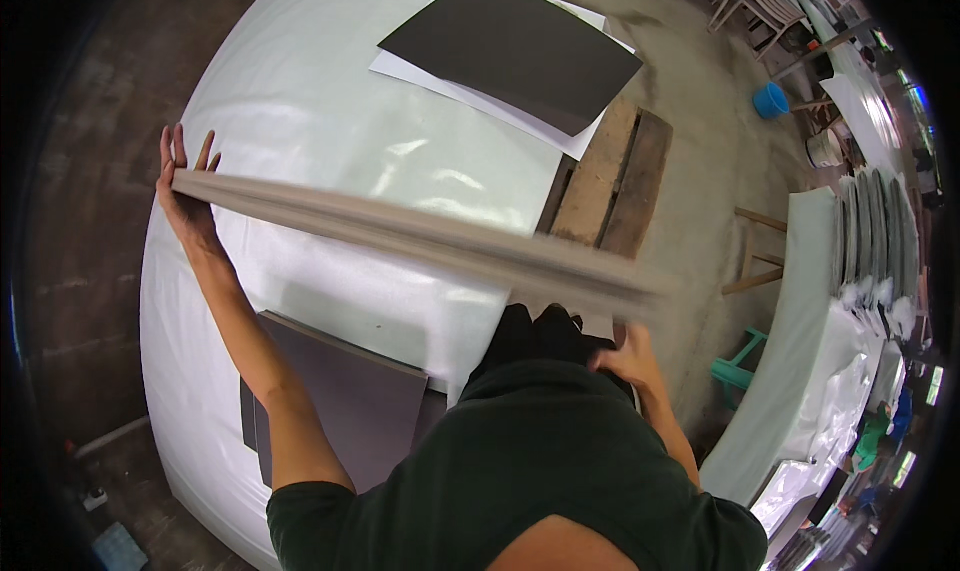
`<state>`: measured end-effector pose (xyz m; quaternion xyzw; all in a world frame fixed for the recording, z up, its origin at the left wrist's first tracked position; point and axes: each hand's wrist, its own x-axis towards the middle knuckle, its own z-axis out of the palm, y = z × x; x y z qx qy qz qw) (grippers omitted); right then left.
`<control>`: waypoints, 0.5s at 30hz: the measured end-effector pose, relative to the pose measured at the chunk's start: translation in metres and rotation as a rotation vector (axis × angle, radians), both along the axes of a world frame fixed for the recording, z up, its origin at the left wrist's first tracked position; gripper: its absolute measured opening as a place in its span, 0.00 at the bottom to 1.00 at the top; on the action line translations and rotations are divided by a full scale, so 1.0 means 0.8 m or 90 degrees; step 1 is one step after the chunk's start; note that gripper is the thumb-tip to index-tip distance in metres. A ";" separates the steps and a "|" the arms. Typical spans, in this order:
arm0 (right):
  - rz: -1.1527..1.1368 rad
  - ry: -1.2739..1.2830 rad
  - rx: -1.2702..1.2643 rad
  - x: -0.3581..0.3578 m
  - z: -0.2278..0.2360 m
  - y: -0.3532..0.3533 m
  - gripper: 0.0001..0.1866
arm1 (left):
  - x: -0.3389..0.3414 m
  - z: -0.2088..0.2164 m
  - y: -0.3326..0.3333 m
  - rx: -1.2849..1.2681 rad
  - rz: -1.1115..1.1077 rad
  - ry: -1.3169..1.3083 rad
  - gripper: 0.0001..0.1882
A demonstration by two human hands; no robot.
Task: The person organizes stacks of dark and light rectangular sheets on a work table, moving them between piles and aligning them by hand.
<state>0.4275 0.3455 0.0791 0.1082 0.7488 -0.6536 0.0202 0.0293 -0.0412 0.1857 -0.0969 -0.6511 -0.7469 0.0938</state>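
Observation:
A long stack of thin grey-brown boards [400,227] is seen edge-on, slanting across the view above the white-covered table. Its right end is smeared by motion. My left hand [188,193] holds the left end, with the palm against it and the fingers stretched up past the edge. Just below the right end is my right hand [630,357], blurred and with its fingers bent; whether it grips the boards I cannot tell. Dark grey sheets [345,386] lie on the table under my left forearm.
A dark sheet [515,51] lies on white sheets at the table's [300,81] far right corner. Beside it stands a wooden pallet [610,186]. Farther right are a green stool [738,366], a blue bucket [770,101] and a long covered bench [775,391] bearing stacked grey bundles [875,236].

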 end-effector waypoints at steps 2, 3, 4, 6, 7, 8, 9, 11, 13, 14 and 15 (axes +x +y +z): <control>-0.187 0.174 -0.116 -0.019 -0.039 -0.019 0.56 | -0.015 -0.006 0.000 -0.012 -0.069 0.035 0.41; -0.288 0.160 -0.166 -0.045 -0.027 -0.015 0.51 | -0.018 -0.012 -0.010 0.008 -0.075 0.048 0.41; -0.339 0.158 -0.191 -0.062 -0.019 -0.008 0.48 | -0.026 -0.018 -0.020 0.031 -0.083 0.063 0.42; -0.262 0.163 -0.062 -0.081 -0.009 0.011 0.40 | -0.031 -0.026 -0.032 0.070 -0.169 0.007 0.45; -0.201 0.158 0.009 -0.088 -0.002 0.015 0.37 | -0.027 -0.029 -0.042 0.087 -0.178 -0.029 0.49; -0.128 0.163 0.074 -0.096 0.007 0.018 0.34 | -0.019 -0.029 -0.072 0.088 -0.201 -0.027 0.52; -0.094 0.310 0.047 -0.108 0.025 0.013 0.30 | -0.015 -0.031 -0.090 0.089 -0.258 -0.021 0.53; -0.077 0.440 0.036 -0.107 0.031 -0.003 0.25 | -0.002 -0.037 -0.085 0.083 -0.282 -0.036 0.52; -0.099 0.328 -0.075 -0.105 0.024 -0.015 0.22 | 0.003 -0.020 -0.066 0.071 -0.195 -0.048 0.46; -0.110 0.331 -0.069 -0.107 0.026 -0.015 0.22 | 0.007 -0.012 -0.057 0.062 -0.149 -0.055 0.41; -0.115 0.398 -0.017 -0.109 0.031 -0.013 0.22 | 0.004 -0.013 -0.060 0.060 -0.148 -0.047 0.40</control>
